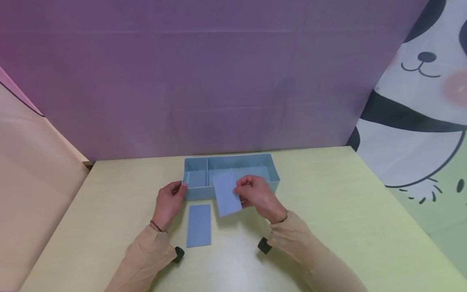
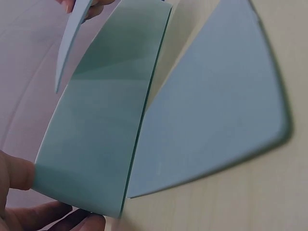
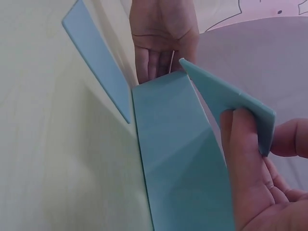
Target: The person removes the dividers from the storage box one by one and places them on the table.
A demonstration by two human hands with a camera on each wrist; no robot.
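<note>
We could pass a hand over the table (image 1: 365, 207) on either side of the box (image 1: 198, 194), or down into its small left compartment (image 1: 196, 177). The raised panel (image 1: 227, 195) and our right hand (image 1: 258, 198) partly block the long compartment (image 1: 255, 172); our left hand (image 1: 169, 205) occupies the near left corner.

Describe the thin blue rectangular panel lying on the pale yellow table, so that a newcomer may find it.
On the pale yellow table stands an open blue rectangular box. In front of its left part, on the person's side, lies the thin blue rectangular panel. It rests flat and untouched, while the similar blue panel is held up by the bare right hand.
</note>
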